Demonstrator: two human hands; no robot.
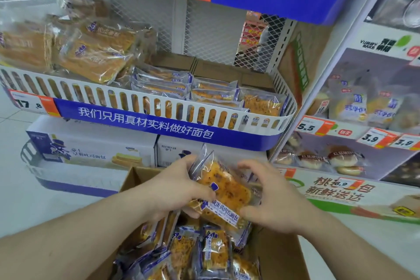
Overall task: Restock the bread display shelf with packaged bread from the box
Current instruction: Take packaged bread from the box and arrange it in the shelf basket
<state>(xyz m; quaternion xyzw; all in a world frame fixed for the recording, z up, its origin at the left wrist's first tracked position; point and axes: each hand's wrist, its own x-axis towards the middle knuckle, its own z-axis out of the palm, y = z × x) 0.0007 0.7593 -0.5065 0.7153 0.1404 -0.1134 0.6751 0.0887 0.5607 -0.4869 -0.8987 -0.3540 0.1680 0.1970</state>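
Observation:
A stack of packaged breads (223, 191) in clear wrappers with blue print is held above the cardboard box (279, 254). My left hand (179, 185) grips the stack from the left, thumb across the top. My right hand (270, 198) grips it from the right, fingers curled round the edge. More packaged breads (204, 252) lie loose inside the box below. The display shelf (159, 107) with a white slotted rail stands above, holding rows of the same breads (261, 103) at its right part.
Larger bagged loaves (95, 57) fill the shelf's left side; flat cardboard (218, 68) lies at its back. White boxed bread (91, 148) sits on the lower tier. A neighbouring shelf (341, 159) with round buns and price tags stands to the right.

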